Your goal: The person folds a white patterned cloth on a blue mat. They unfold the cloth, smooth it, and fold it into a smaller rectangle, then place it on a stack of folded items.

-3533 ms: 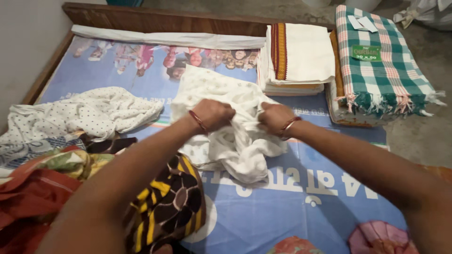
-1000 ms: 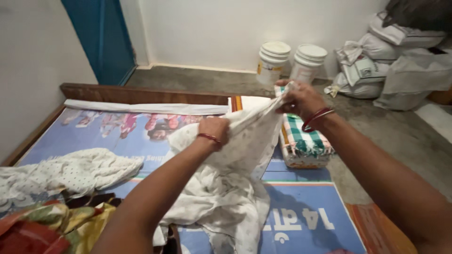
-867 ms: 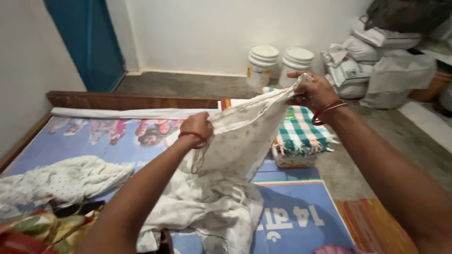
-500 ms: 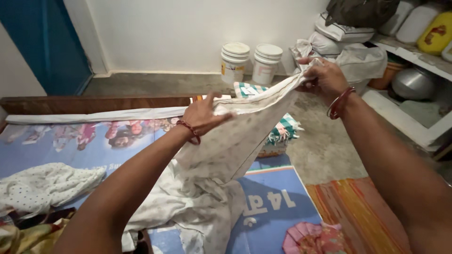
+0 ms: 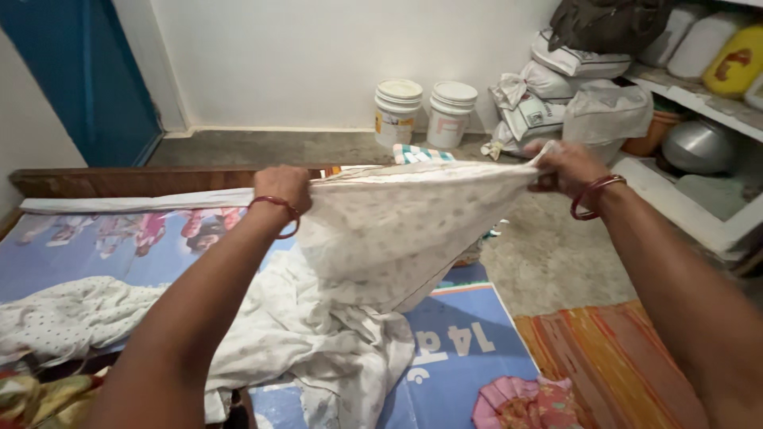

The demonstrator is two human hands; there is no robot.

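1. Here, at the far left, a blue door (image 5: 75,75) stands beside the white wall, and below it a white dotted garment (image 5: 71,318) lies spread on the blue printed sheet (image 5: 95,254) that covers the bed (image 5: 143,181).
2. My left hand (image 5: 282,189) is closed tight on 1 top corner of the white cloth (image 5: 397,230), with a red bangle (image 5: 278,208) at the wrist.
3. The white cloth is stretched flat in the air between my 2 hands, above the bed; its lower part hangs down and bunches on the blue sheet.
4. Behind the cloth's top edge, 2 white buckets (image 5: 425,111) stand side by side on the floor against the wall.
5. My right hand (image 5: 564,165) is clamped on the other top corner, with red bangles (image 5: 592,197) at that wrist.
6. Further right, stuffed white sacks (image 5: 556,95) are piled by a shelf (image 5: 699,99) holding a metal pot (image 5: 699,144), and an orange striped mat (image 5: 612,365) lies on the floor beside the bed.
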